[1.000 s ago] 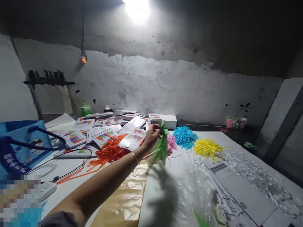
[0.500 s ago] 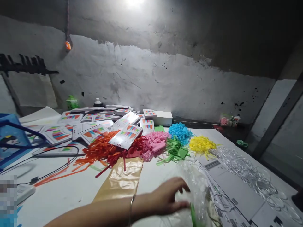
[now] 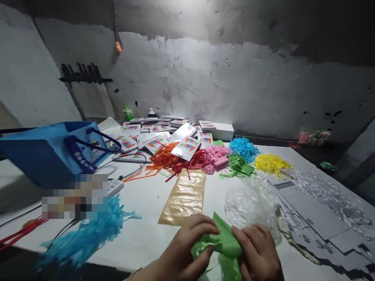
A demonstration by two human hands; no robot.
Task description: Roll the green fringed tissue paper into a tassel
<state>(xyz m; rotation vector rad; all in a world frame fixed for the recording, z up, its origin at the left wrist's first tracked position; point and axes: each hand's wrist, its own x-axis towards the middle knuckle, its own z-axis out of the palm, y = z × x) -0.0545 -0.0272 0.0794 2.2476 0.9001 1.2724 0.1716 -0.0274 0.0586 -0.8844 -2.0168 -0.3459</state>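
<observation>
Together, left grip [image 3: 189,246] and right grip [image 3: 260,251] hold green paper [image 3: 227,239].

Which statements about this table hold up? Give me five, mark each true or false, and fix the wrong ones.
1. The left hand and right hand both have their grip on green material. True.
2. The yellow pile is left of the far blue pile. False: the yellow pile is right of the far blue pile.
3. A brown sheet lies left of the clear plastic. True.
4. The bag with handles is red. False: the bag is blue.
5. Pink strips lie between red strips and green strips. True.
</observation>
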